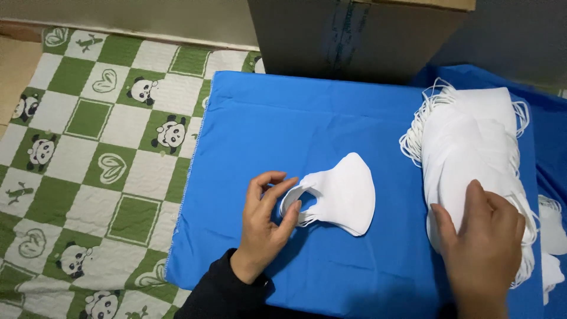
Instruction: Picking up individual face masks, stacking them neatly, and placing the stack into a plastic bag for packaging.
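Note:
A white folded face mask (342,192) lies on a blue cloth (295,118). My left hand (266,227) pinches the mask's ear loops at its left edge between thumb and fingers. To the right sits a thick stack of white masks (472,142) with loose ear loops sticking out along its sides. My right hand (484,242) rests flat on the near end of that stack, fingers spread over the top mask.
A large brown cardboard box (354,35) stands at the far edge of the blue cloth. A green and white checkered mat with panda pictures (100,153) covers the floor to the left. More white masks (552,236) lie at the right edge.

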